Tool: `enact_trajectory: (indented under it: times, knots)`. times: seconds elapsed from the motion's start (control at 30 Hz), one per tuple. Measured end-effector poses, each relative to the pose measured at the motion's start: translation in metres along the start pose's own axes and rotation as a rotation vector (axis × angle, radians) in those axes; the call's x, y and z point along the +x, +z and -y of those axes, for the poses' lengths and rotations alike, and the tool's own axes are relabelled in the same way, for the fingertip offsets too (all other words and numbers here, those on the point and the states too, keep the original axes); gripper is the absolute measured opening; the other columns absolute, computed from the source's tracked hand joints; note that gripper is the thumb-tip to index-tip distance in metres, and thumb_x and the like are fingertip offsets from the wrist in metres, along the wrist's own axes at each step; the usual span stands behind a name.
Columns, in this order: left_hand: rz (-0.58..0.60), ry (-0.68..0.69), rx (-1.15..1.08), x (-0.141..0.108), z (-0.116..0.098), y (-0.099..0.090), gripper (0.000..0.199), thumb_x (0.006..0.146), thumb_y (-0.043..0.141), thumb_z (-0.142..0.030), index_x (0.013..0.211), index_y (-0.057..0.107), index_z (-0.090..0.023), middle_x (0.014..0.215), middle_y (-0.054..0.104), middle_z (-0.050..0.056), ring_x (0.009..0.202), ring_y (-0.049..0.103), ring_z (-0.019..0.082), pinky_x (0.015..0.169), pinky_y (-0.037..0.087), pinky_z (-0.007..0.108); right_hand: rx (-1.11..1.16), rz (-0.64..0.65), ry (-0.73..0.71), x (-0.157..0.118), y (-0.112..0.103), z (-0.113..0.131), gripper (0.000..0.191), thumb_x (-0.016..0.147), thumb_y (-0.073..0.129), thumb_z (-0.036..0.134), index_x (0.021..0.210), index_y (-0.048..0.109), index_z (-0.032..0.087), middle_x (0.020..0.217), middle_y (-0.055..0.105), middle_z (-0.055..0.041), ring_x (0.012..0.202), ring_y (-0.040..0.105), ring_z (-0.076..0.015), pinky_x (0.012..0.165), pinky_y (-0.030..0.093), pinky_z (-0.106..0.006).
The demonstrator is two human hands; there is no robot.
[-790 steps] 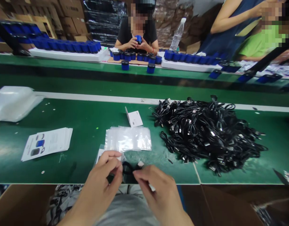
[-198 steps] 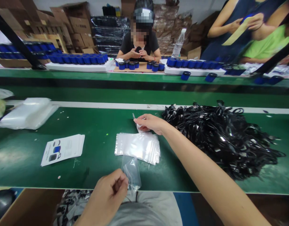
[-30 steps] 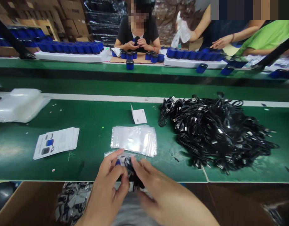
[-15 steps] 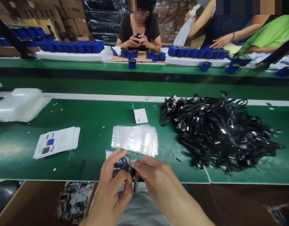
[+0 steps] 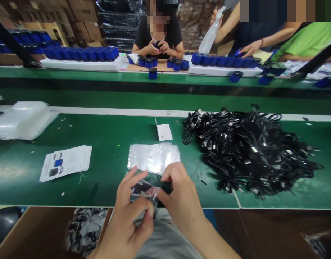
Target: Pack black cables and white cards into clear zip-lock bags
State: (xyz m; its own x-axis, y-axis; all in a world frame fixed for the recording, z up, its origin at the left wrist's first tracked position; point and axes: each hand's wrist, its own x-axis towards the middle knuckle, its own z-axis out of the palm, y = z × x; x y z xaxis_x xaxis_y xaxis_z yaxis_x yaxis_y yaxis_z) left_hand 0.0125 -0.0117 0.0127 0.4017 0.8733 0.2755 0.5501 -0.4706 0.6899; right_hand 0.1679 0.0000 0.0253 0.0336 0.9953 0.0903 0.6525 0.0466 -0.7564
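Between my hands, over the bench's front edge, is a clear plastic bag (image 5: 143,190) with something black inside. My left hand (image 5: 133,216) holds its left side, with the thumb bent in and the fingers curled round it. My right hand (image 5: 180,196) has its thumb at the bag's right end, its fingers curled above. Just beyond my hands lies a stack of clear zip bags (image 5: 154,157). Behind that stack stands a folded white card (image 5: 164,132). A pile of black cables (image 5: 243,151) spreads to the right, and printed leaflets (image 5: 65,163) lie to the left.
An open carton (image 5: 41,230) below the bench's left edge has filled bags (image 5: 87,226) beside or in it. White plastic sheeting (image 5: 25,120) lies at the left. Across the bench, people handle items near rows of blue cylinders (image 5: 81,54).
My right hand has lifted its fingers and turned upright, with its thumb still at the bag. The folded card has shifted slightly right. Across the bench, a person's hand now touches a blue item.
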Motion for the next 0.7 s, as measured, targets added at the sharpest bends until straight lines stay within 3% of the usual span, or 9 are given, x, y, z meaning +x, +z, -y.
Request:
enact_trajectory:
  times: [0.07,0.13,0.27,0.33,0.4,0.43,0.5,0.57,0.7]
  knots:
    - [-0.026,0.043,-0.007,-0.003,-0.002,0.006,0.019,0.081,0.044,-0.008,0.07,0.052,-0.021,0.139,0.033,0.006,0.139,0.019,0.032,0.106,0.032,0.052,0.12,0.09,0.092,0.002,0.003,0.001,0.023,0.071,0.07,0.009,0.09,0.061,0.018,0.08,0.062,-0.0011,0.065,0.057,-0.0142,0.058,0.042,-0.023]
    - [-0.056,0.079,0.011,-0.006,-0.004,0.01,0.02,0.08,0.044,-0.005,0.069,0.051,-0.021,0.139,0.035,0.005,0.139,0.022,0.03,0.109,0.027,0.054,0.205,0.225,0.079,0.002,0.008,0.002,0.008,0.077,0.065,0.013,0.082,0.063,0.019,0.072,0.063,0.001,0.062,0.057,-0.0131,0.057,0.04,-0.022]
    - [-0.025,0.038,0.031,0.001,-0.003,-0.003,0.015,0.082,0.049,-0.011,0.074,0.054,-0.023,0.136,0.045,0.003,0.135,0.031,0.029,0.112,0.008,0.059,0.218,0.201,0.116,0.001,0.01,0.0,0.019,0.071,0.07,0.012,0.058,0.056,0.016,0.056,0.055,0.0042,0.052,0.048,-0.0101,0.049,0.031,-0.021]
    - [0.062,-0.106,-0.001,0.011,0.0,-0.019,0.011,0.08,0.058,-0.025,0.09,0.058,-0.026,0.13,0.054,0.005,0.126,0.045,0.029,0.111,0.015,0.057,0.283,0.246,0.122,0.001,0.006,-0.002,0.016,0.071,0.069,0.011,0.06,0.058,0.016,0.056,0.054,0.0052,0.051,0.045,-0.0088,0.048,0.03,-0.02]
    - [0.237,-0.305,-0.057,0.022,0.003,-0.034,0.037,0.075,0.064,-0.032,0.11,0.056,-0.026,0.11,0.067,0.004,0.105,0.061,0.026,0.096,0.043,0.045,0.356,0.343,0.086,0.003,-0.001,-0.003,0.008,0.075,0.064,0.011,0.07,0.064,0.017,0.062,0.059,0.0042,0.055,0.049,-0.0092,0.051,0.034,-0.019]
    - [0.327,-0.39,-0.072,0.027,0.004,-0.039,0.039,0.074,0.065,-0.032,0.112,0.057,-0.026,0.097,0.07,0.001,0.092,0.065,0.024,0.085,0.05,0.037,0.38,0.394,0.056,0.003,-0.005,-0.003,0.011,0.076,0.06,0.009,0.075,0.066,0.018,0.067,0.062,0.0033,0.059,0.051,-0.0099,0.054,0.037,-0.019]
    - [0.448,-0.496,-0.094,0.033,0.005,-0.044,0.029,0.075,0.064,-0.029,0.104,0.064,-0.027,0.081,0.07,-0.003,0.076,0.066,0.019,0.069,0.051,0.027,0.401,0.469,0.002,0.004,-0.013,-0.005,0.023,0.076,0.054,0.004,0.084,0.068,0.02,0.076,0.066,0.0019,0.067,0.057,-0.0114,0.061,0.041,-0.021]
    - [0.449,-0.526,-0.112,0.034,0.005,-0.041,0.017,0.076,0.063,-0.03,0.092,0.069,-0.026,0.078,0.068,-0.004,0.071,0.064,0.017,0.065,0.048,0.024,0.434,0.473,0.009,0.004,-0.019,-0.008,0.031,0.079,0.047,0.002,0.093,0.066,0.021,0.08,0.066,0.0014,0.072,0.059,-0.0118,0.066,0.045,-0.022]
    - [0.24,-0.561,-0.139,0.03,0.005,-0.033,0.015,0.078,0.061,-0.036,0.082,0.067,-0.023,0.071,0.063,-0.003,0.063,0.059,0.014,0.058,0.044,0.021,0.43,0.301,0.021,-0.002,-0.028,-0.008,0.025,0.086,0.054,0.016,0.11,0.056,0.023,0.098,0.061,-0.0017,0.089,0.058,-0.0144,0.078,0.047,-0.026]
